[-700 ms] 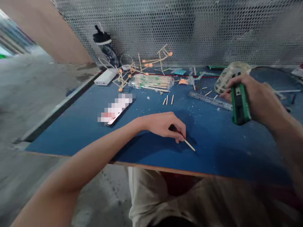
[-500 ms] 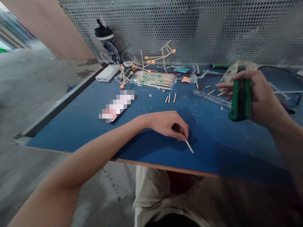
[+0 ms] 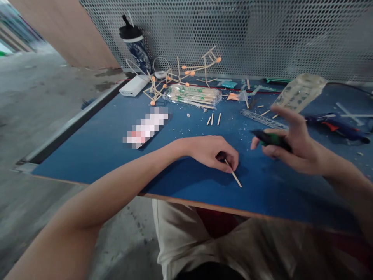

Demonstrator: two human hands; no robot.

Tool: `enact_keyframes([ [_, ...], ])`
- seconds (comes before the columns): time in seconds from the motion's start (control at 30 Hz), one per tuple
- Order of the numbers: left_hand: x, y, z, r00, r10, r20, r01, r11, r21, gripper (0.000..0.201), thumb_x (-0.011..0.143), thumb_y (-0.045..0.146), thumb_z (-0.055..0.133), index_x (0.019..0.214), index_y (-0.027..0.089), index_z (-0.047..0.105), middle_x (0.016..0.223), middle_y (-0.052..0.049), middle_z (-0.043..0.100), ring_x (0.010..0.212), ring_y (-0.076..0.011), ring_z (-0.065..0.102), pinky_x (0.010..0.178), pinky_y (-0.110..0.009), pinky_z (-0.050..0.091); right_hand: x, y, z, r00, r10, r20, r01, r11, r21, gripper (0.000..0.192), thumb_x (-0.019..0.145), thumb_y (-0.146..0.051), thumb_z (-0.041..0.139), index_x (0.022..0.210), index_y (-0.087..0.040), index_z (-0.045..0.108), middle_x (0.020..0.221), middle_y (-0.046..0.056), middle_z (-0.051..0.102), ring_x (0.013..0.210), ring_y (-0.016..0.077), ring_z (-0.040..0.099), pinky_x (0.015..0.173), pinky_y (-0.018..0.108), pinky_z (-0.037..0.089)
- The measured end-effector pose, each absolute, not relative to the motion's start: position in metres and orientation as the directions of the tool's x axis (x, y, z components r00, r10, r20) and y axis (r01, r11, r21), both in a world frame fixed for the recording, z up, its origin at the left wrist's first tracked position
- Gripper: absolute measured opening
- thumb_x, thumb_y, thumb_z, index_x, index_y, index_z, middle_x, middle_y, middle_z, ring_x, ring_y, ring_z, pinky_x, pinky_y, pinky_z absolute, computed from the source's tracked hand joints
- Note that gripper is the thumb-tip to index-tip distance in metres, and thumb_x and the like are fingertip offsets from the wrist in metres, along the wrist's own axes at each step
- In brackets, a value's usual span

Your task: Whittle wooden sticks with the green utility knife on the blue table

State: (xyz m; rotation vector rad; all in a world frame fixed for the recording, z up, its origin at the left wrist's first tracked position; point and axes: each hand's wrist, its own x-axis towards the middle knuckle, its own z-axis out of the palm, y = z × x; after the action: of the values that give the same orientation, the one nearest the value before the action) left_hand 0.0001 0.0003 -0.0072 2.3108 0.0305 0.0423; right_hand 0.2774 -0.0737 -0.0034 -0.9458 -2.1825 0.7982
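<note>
The left hand point(image 3: 214, 153) rests on the blue bench point(image 3: 101, 151) near its front edge, fingers curled together and pinching one end of a thin wooden stick point(image 3: 234, 174). The stick lies flat on the bench top and points away from the hand toward 4 o'clock, its far end free. The right hand point(image 3: 291, 142) hovers just beside it at 3 o'clock, above the bench, gripping a green and black cutter point(image 3: 271, 139) between thumb and lower fingers while the forefinger is stretched out straight. The cutter lies almost level, its dark tip aimed at the left hand; hand and cutter are blurred, so I cannot tell whether a blade is out.

At 12 o'clock from the left hand three short stick pieces point(image 3: 214, 119) lie side by side. Farther back a clear bag of sticks point(image 3: 194, 95) lies flat, and behind it stands a frame of sticks point(image 3: 180, 76) joined with orange blobs, near the perforated metal screen point(image 3: 247, 35). A dark bottle point(image 3: 135, 48) stands at 11 o'clock by the screen, with a white power bank point(image 3: 134, 85) just beside it. A phone point(image 3: 147, 128) lies at 10 o'clock. A clear ruler point(image 3: 262, 119) lies at 1 o'clock, with a pale plastic holder point(image 3: 300, 93) beyond it. A blue glue gun point(image 3: 338, 126) lies at 3 o'clock, behind the right hand.
</note>
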Motion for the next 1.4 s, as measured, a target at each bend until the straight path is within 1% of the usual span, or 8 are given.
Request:
enact_keyframes([
  [0.07, 0.0, 0.0, -0.008, 0.999, 0.047, 0.016, 0.02, -0.673, 0.739, 0.014, 0.094, 0.028, 0.064, 0.101, 0.02, 0.074, 0.087, -0.002, 0.073, 0.072, -0.0102, 0.061, 0.069, -0.021, 0.042, 0.277, -0.074, -0.003, -0.677, 0.71, 0.191, 0.509, 0.64, -0.575, 0.053, 0.098, -0.026, 0.061, 0.148, -0.032, 0.044, 0.112, 0.005, 0.072, 0.093, 0.0164, 0.07, 0.081, 0.03, 0.054],
  [0.13, 0.0, 0.0, -0.008, 0.998, 0.062, 0.003, 0.04, -0.679, 0.733, 0.013, 0.094, 0.029, 0.065, 0.1, 0.022, 0.074, 0.088, -0.001, 0.073, 0.073, -0.0107, 0.062, 0.069, -0.022, 0.042, 0.275, -0.073, -0.003, -0.784, 0.613, 0.102, 0.515, 0.733, -0.444, 0.03, 0.101, -0.028, 0.056, 0.131, -0.031, 0.059, 0.109, 0.002, 0.074, 0.092, 0.0149, 0.069, 0.081, 0.028, 0.05],
  [0.2, 0.001, 0.0, -0.009, 0.997, 0.076, -0.008, 0.058, -0.689, 0.722, 0.013, 0.093, 0.031, 0.066, 0.099, 0.023, 0.074, 0.089, -0.001, 0.074, 0.075, -0.0112, 0.063, 0.069, -0.022, 0.041, 0.272, -0.072, -0.003, -0.832, 0.548, 0.088, 0.499, 0.807, -0.316, 0.025, 0.103, -0.029, 0.05, 0.124, -0.03, 0.064, 0.107, 0.001, 0.074, 0.089, 0.0154, 0.068, 0.077, 0.029, 0.045],
  [0.3, 0.001, 0.0, -0.009, 0.997, 0.081, -0.012, 0.065, -0.702, 0.709, 0.013, 0.093, 0.033, 0.067, 0.096, 0.023, 0.074, 0.088, 0.0, 0.074, 0.075, -0.0113, 0.064, 0.068, -0.023, 0.04, 0.266, -0.075, -0.005, -0.829, 0.553, 0.086, 0.548, 0.833, -0.073, 0.024, 0.104, -0.035, 0.048, 0.115, -0.03, 0.069, 0.089, 0.0, 0.072, 0.073, 0.0153, 0.063, 0.065, 0.03, 0.035],
  [0.4, 0.002, 0.0, -0.01, 0.997, 0.08, -0.012, 0.064, -0.698, 0.714, 0.013, 0.092, 0.034, 0.067, 0.095, 0.024, 0.074, 0.088, 0.0, 0.075, 0.075, -0.0115, 0.064, 0.067, -0.023, 0.04, 0.26, -0.079, -0.008, -0.822, 0.558, 0.111, 0.565, 0.824, 0.039, 0.025, 0.103, -0.041, 0.05, 0.108, -0.029, 0.071, 0.075, -0.002, 0.067, 0.062, 0.0132, 0.055, 0.06, 0.03, 0.027],
  [0.83, 0.002, 0.001, -0.011, 0.997, 0.075, -0.028, 0.071, -0.673, 0.736, 0.011, 0.092, 0.032, 0.067, 0.095, 0.024, 0.074, 0.086, 0.0, 0.074, 0.072, -0.0116, 0.061, 0.067, -0.024, 0.04, 0.254, -0.083, -0.011, -0.834, 0.546, 0.087, 0.552, 0.827, 0.104, 0.027, 0.105, -0.04, 0.047, 0.094, -0.027, 0.068, 0.071, -0.002, 0.065, 0.062, 0.0144, 0.054, 0.058, 0.033, 0.018],
  [1.2, 0.002, 0.002, -0.011, 0.997, 0.08, -0.013, 0.061, -0.636, 0.769, 0.008, 0.087, 0.028, 0.071, 0.093, 0.026, 0.077, 0.085, 0.0, 0.075, 0.072, -0.0128, 0.063, 0.065, -0.025, 0.04, 0.252, -0.085, -0.009, -0.836, 0.547, 0.041, 0.549, 0.831, 0.096, 0.026, 0.105, -0.038, 0.045, 0.097, -0.027, 0.067, 0.074, -0.001, 0.066, 0.064, 0.0154, 0.055, 0.059, 0.034, 0.019],
  [1.4, 0.002, 0.001, -0.009, 0.997, 0.072, -0.039, 0.076, -0.64, 0.764, 0.011, 0.091, 0.03, 0.068, 0.095, 0.024, 0.076, 0.088, -0.001, 0.076, 0.074, -0.0129, 0.064, 0.067, -0.024, 0.04, 0.253, -0.084, -0.008, -0.834, 0.55, 0.042, 0.551, 0.83, 0.086, 0.025, 0.106, -0.037, 0.045, 0.1, -0.026, 0.068, 0.075, -0.001, 0.066, 0.065, 0.015, 0.056, 0.059, 0.033, 0.019],
])
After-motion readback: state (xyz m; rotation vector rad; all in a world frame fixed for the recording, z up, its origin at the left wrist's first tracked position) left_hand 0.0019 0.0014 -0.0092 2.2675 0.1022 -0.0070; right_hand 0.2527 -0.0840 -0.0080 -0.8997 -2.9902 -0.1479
